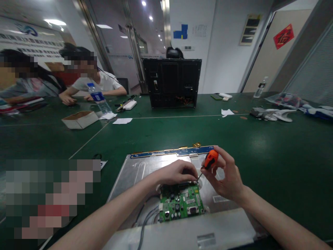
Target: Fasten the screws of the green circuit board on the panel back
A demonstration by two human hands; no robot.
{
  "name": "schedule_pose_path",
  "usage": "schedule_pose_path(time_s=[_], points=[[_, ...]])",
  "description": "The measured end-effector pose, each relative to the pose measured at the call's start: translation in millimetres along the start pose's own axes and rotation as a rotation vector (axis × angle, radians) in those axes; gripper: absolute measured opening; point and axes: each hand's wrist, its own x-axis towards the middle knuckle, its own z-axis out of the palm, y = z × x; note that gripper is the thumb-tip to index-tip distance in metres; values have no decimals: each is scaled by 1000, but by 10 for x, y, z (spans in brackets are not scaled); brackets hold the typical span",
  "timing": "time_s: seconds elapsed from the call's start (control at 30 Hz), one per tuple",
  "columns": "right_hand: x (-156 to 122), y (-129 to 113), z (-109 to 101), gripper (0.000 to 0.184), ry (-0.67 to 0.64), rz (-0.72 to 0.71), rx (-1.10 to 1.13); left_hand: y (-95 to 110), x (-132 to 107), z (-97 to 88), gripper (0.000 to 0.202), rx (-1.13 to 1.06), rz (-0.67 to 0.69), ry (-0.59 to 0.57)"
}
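Observation:
A green circuit board with a blue-edged video socket lies on a silver metal display panel. My right hand grips a short screwdriver with an orange and black handle, its shaft slanting down to the board's far right corner. Beside that tip my left hand has its fingers drawn together at the board's far edge; whatever they pinch is hidden. Grey cables run from the board's left side toward me. Along the panel's far edge sits a narrow blue circuit strip.
Across the green table stands a black monitor housing. An open carton and a water bottle are at the left, with two people seated behind. Grey-white parts lie at the right.

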Motion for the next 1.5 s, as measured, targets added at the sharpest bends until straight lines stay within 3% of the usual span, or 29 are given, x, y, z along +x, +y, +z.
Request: schedule_pose_path(time_s=[0.17, 0.3, 0.43, 0.57, 0.7, 0.8, 1.0, 1.1, 1.2, 1.33, 1.5], points=[[10, -14, -7, 70, 13, -1, 1, 71, 1, -70, 11, 7, -22, 65], [23, -23, 0, 68, 21, -9, 5, 170, -46, -236, 15, 43, -48, 164], [35, -6, 11, 65, 36, -18, 12, 253, -168, -458, 16, 396, -226, 291], [58, 1, 19, 61, 18, -40, 12, 268, -357, -583, 19, 524, -323, 316], [65, -12, 44, 58, 1, -71, 7, 259, -568, -541, 20, 577, -408, 260], [46, -11, 75, 57, 11, -73, 12, 246, -673, -440, 11, 624, -473, 239], [29, 33, 90, 58, 18, -65, 34, 231, -705, -346, 12, 640, -489, 253], [39, 44, 74, 59, 20, -23, 76, 341, -704, -320, 13, 636, -467, 269], [45, 37, 56, 62, 21, 36, 118, 576, -731, -142, 14, 592, -336, 311], [44, 18, 42, 63, 21, 56, 130, 877, -789, 363, 18, 526, -96, 374], [52, 3, 40, 62, 19, 36, 144, 827, -745, 917, 20, 573, 38, 569]])
